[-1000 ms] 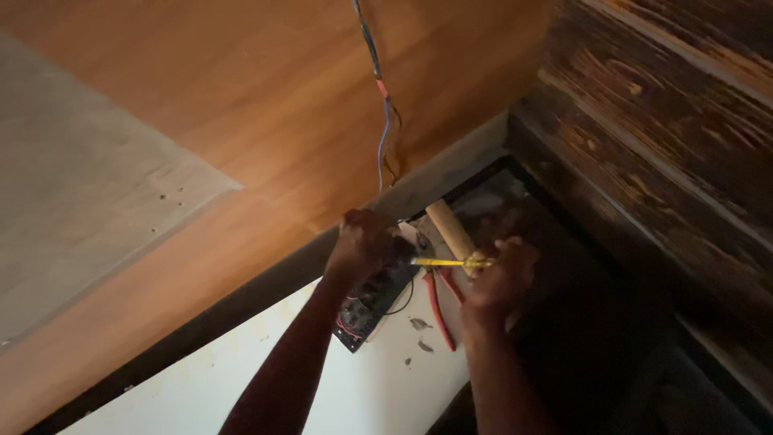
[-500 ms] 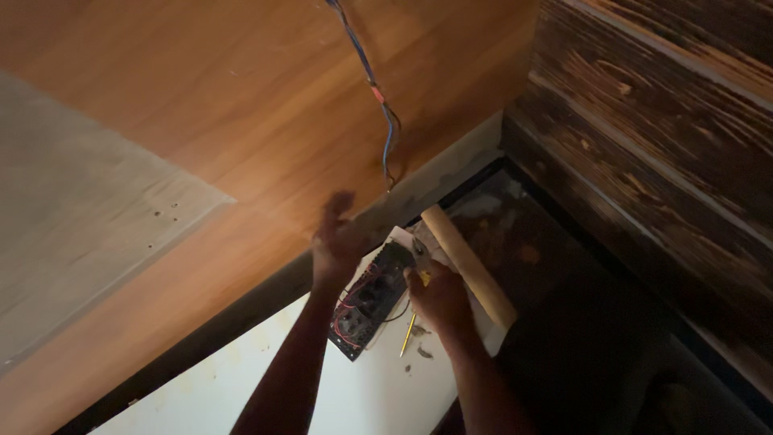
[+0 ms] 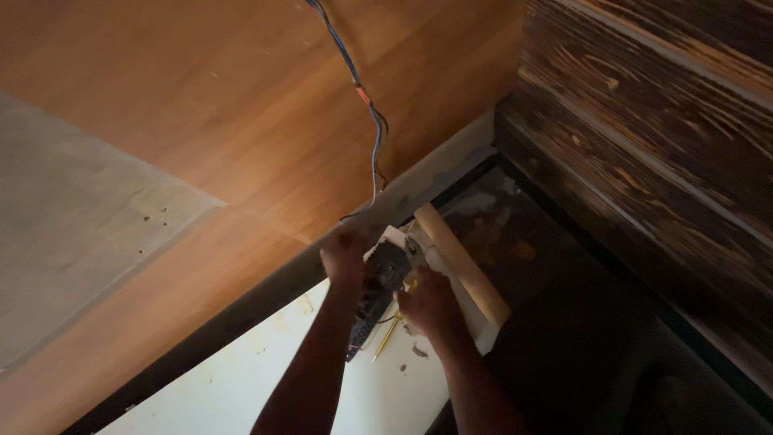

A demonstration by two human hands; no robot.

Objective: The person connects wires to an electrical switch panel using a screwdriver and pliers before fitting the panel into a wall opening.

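My left hand (image 3: 345,259) grips the upper end of a dark electrical unit (image 3: 378,288) that hangs against a white surface (image 3: 266,370). It is just below where a bundle of blue and grey wires (image 3: 364,97) comes down the orange wood panel. My right hand (image 3: 427,304) is closed beside the unit's right edge. A thin yellow-handled tool (image 3: 385,338) sticks out of it, pointing down and left. A pale wooden handle (image 3: 463,266) lies diagonally just right of both hands. What the fingertips touch is hidden in shadow.
An orange wood panel (image 3: 241,137) with a paler patch (image 3: 72,242) fills the upper left. A grey strip (image 3: 439,165) edges it. Dark rough timber (image 3: 660,153) stands at the right, above a dark recess (image 3: 580,322). Small debris bits (image 3: 419,351) lie on the white surface.
The yellow tool swung from lying across between my hands to pointing down-left. My left hand briefly opened, then closed on the unit's top. My right hand shifted left, closer to the unit.
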